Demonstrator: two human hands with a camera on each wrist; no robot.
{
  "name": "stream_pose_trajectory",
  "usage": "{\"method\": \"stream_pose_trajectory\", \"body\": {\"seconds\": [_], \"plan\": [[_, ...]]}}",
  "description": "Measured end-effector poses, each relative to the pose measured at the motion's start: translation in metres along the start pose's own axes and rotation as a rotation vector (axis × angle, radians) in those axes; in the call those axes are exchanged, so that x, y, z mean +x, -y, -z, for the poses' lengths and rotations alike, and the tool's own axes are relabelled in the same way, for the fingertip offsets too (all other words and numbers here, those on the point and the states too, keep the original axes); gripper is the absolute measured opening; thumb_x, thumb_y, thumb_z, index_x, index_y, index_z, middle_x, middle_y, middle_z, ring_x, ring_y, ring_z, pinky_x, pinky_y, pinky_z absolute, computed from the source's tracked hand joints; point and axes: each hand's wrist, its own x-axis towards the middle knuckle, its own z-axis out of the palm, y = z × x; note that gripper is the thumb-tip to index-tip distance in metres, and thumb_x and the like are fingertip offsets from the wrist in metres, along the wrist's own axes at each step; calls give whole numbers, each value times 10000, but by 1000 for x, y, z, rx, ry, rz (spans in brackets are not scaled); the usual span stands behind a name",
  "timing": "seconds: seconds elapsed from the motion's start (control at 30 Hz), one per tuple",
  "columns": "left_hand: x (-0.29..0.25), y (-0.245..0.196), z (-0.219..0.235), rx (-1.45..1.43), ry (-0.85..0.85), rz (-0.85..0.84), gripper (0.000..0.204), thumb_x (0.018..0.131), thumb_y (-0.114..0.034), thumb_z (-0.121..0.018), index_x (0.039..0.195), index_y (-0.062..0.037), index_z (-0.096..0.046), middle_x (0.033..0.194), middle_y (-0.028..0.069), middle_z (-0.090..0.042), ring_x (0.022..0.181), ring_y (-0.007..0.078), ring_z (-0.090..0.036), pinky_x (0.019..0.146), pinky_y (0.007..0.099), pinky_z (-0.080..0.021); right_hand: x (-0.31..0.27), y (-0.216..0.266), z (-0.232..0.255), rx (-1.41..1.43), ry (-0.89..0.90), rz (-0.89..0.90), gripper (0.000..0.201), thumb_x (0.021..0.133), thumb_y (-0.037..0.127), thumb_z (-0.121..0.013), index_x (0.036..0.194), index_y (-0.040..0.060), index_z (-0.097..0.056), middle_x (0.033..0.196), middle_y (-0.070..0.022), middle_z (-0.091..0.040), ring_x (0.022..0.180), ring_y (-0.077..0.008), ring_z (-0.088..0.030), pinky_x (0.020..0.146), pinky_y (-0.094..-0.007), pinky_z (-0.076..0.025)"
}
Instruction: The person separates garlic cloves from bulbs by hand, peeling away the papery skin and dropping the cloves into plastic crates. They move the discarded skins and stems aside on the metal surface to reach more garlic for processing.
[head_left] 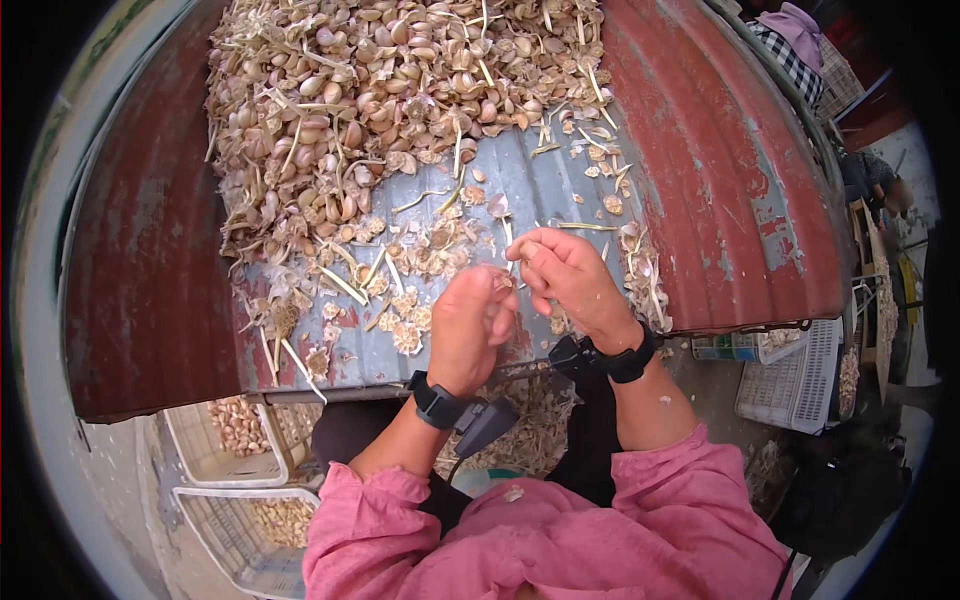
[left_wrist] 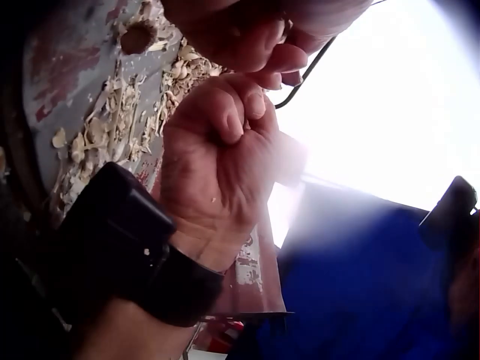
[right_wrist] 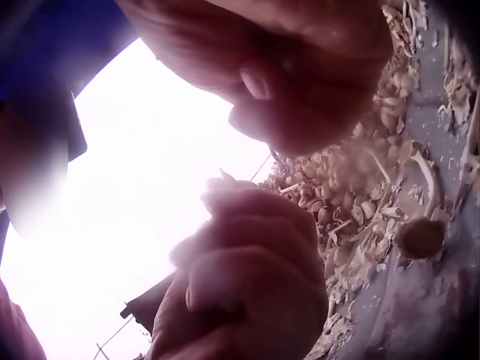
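My left hand (head_left: 468, 325) is raised over the front of a metal sheet (head_left: 395, 195), fingers curled. It pinches a small, pale brown piece of garlic (head_left: 504, 283) at the fingertips. Beside it my right hand (head_left: 572, 282) is close by, its thumb and fingers bent in toward the palm. In the left wrist view the right hand (left_wrist: 217, 146) is a loose fist, and I cannot tell whether anything is inside. Below the hands lie dry garlic root ends (head_left: 406, 325), stems and papery skins. A large heap of separated garlic cloves (head_left: 350, 110) covers the far part of the sheet.
Red, peeling corrugated metal (head_left: 720, 170) curves up at the right, and more red metal (head_left: 150, 240) at the left. Plastic crates with cloves (head_left: 225, 455) stand on the ground at lower left. White crates (head_left: 790, 380) stand at the right, near another person (head_left: 875, 180).
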Motion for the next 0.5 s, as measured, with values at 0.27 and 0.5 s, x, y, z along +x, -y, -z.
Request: {"method": "stream_pose_trajectory", "body": {"seconds": [0.27,0.5], "plan": [[3,-17,10,-320,-161,135,241,864,-307,-462,969,-97,-517,911,44,-570,822,136,-557,572,239,-410,10,26,56,-1279,-336,633,188,763,161,-560,751,-19,-615,610,-98,-560,560,-192,-549,549,-320,-429],[9,-17,13,-369,-224,177,250,867,-291,-507,1035,-106,-498,926,29,-582,784,113,-578,562,214,-439,144,18,27,-1124,-221,457,172,695,78,-556,833,46,-655,771,-146,-609,741,-294,-586,697,-347,-457]]}}
